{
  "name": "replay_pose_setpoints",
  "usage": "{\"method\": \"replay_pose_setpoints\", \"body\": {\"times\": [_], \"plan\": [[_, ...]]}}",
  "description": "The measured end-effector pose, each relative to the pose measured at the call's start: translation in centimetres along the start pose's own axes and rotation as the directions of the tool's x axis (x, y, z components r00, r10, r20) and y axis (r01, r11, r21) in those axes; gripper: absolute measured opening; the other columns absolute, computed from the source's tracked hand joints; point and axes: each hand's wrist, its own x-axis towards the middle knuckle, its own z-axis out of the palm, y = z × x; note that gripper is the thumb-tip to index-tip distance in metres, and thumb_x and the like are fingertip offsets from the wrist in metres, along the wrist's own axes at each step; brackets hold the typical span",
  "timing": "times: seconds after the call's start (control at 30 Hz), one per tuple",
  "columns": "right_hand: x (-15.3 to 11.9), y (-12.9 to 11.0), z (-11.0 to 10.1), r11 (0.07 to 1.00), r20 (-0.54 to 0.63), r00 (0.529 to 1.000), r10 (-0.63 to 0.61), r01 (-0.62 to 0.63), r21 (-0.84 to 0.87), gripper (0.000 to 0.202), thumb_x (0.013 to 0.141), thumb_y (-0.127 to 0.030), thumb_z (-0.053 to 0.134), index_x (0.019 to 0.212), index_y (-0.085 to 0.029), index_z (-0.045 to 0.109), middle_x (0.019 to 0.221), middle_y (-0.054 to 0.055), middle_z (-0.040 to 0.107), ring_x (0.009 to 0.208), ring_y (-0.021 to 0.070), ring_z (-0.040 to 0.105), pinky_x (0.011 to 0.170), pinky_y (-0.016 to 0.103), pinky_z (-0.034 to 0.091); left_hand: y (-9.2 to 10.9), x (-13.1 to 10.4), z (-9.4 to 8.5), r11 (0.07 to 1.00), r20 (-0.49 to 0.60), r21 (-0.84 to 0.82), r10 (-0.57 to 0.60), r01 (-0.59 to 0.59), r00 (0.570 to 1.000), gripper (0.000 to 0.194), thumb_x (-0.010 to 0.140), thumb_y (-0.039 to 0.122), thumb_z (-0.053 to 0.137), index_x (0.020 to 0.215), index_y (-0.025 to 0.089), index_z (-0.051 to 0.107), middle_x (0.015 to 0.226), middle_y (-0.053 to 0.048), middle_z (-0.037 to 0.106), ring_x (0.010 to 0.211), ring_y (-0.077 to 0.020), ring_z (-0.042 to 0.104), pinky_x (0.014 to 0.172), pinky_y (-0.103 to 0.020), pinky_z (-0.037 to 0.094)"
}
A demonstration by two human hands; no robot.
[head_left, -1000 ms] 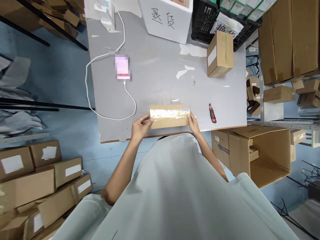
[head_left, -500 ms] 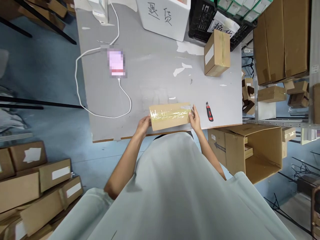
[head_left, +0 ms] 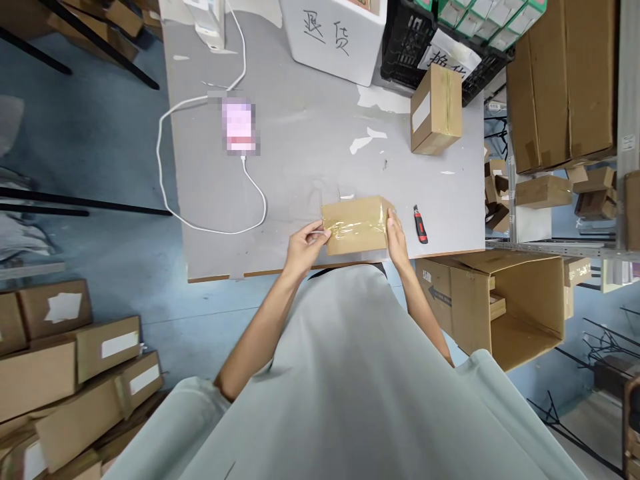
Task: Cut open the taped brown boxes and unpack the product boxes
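Between my two hands is a small cardboard box point(head_left: 356, 227), its visible face crossed by shiny yellowish tape. My left hand point(head_left: 303, 250) grips its left end, thumb on the taped face and fingers mostly behind. At the right end my right hand point(head_left: 397, 239) is closed against the box's side, with the fingers pointing away from me. The box is at the near edge of the grey table point(head_left: 300, 147); I cannot tell whether it touches the top. A red and black box cutter point(head_left: 420, 225) lies just right of my right hand.
A second taped cardboard box point(head_left: 436, 110) stands at the back right, before a black crate point(head_left: 407, 43). A white bin point(head_left: 335, 40) is behind. On the left, a white cable point(head_left: 215, 232) loops from a blurred phone point(head_left: 240, 125). A large open carton point(head_left: 530, 307) sits right of me.
The box has turned in my hands and its taped face now looks shorter. My left hand has moved right and up, with its thumb over the front. The view has shifted slightly.
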Motion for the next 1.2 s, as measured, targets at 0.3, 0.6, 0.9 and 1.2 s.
{"method": "replay_pose_setpoints", "body": {"times": [0.3,0.6,0.9,1.2], "plan": [[-0.6,-0.3,2.0,0.950,0.116,0.993,0.013,-0.049,0.309,0.108,0.097,-0.102,0.059,0.172,-0.024,0.064,0.170,0.012,0.070,0.164,0.0340,0.061,0.141,0.048,0.044,3.2,-0.8,-0.4,0.982,-0.010,0.151,0.114,-0.112,0.993,0.064,0.078,0.052,0.093,0.132,0.018,0.087,0.121,-0.011,0.081,0.091,-0.0189,0.072,0.090,-0.034,0.065],[-0.2,0.9,0.5,0.970,0.116,0.993,-0.027,-0.002,0.244,0.099,0.101,-0.098,0.057,0.162,-0.021,0.071,0.160,0.016,0.076,0.154,0.0337,0.069,0.134,0.047,0.052,-1.9,3.7,-3.0,0.959,-0.156,0.136,-0.229,0.250,0.961,0.044,0.100,0.055,0.078,0.123,0.017,0.077,0.137,-0.017,0.082,0.131,-0.0281,0.077,0.124,-0.045,0.055],[-0.2,3.8,-5.3,1.000,-0.296,0.955,0.001,-0.009,-0.025,0.099,0.105,-0.089,0.057,0.172,-0.017,0.061,0.179,0.025,0.057,0.170,0.0376,0.053,0.140,0.065,0.043,-3.9,4.0,2.0,0.951,0.033,0.146,-0.279,0.272,0.960,0.031,0.096,0.043,0.080,0.111,0.017,0.078,0.132,-0.018,0.085,0.139,-0.0343,0.075,0.125,-0.049,0.055],[-2.4,2.1,-5.8,0.999,-0.159,0.987,0.018,-0.012,0.039,0.101,0.100,-0.091,0.068,0.175,-0.025,0.061,0.184,0.011,0.056,0.180,0.0327,0.039,0.151,0.056,0.025,-2.4,1.5,4.6,0.983,0.166,0.081,-0.177,0.165,0.970,0.051,0.087,0.027,0.083,0.136,0.016,0.078,0.151,-0.018,0.080,0.137,-0.0335,0.078,0.118,-0.048,0.064]]}}
